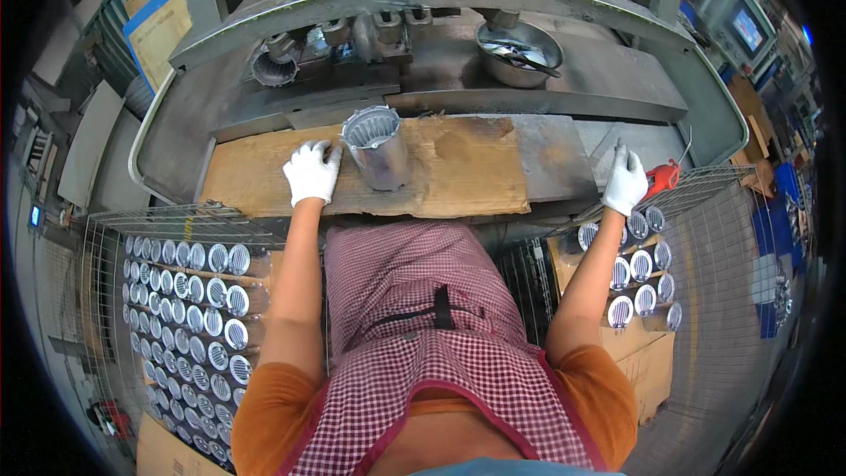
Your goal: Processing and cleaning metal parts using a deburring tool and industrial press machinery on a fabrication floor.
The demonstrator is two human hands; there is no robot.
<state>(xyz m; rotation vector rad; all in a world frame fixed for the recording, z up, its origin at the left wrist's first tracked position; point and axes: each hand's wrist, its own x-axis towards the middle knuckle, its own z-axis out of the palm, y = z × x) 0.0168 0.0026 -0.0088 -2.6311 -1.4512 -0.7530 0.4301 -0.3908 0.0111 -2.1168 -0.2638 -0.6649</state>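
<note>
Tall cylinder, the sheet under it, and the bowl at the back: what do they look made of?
Cylinder: probably cast metal, dull grey, with a ribbed inside. Sheet: likely cardboard, matt brown, with stains and a worn edge. Bowl: seems steel, smooth, somewhat shiny, its wall catching light.

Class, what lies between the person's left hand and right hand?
In the head view, a grey metal cylinder stands on the cardboard sheet, nearer the left hand; further toward the right hand lies a grey panel.
</note>
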